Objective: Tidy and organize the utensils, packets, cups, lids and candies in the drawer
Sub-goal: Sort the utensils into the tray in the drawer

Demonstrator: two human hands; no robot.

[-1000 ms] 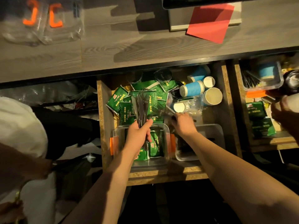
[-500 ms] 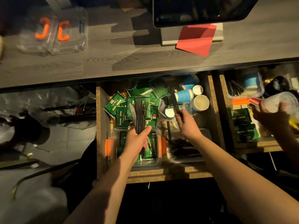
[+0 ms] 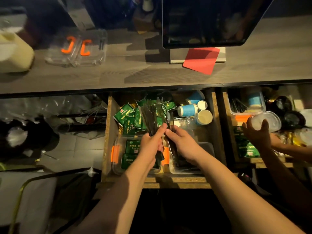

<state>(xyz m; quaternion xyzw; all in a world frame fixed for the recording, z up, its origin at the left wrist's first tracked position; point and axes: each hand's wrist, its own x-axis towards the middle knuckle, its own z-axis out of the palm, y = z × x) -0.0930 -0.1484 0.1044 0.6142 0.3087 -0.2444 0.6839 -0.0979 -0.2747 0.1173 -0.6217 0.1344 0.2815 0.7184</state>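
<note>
Left hand [image 3: 151,144] gripping bundle of black utensils [image 3: 151,115] over drawer [image 3: 108,132]; right hand [image 3: 181,141] pinching single black utensil [image 3: 171,120] beside bundle.

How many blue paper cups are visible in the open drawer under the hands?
3: one lying on its side at the back, one lying below it, one at the right with its mouth showing. Others may be hidden.

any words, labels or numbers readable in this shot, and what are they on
None can be read.
Green packets in the drawer: light print and a small red mark, too small and blurred to read.
Clear lids on the counter: orange clips only, not letters.
Blue paper cups: no print visible.
</note>
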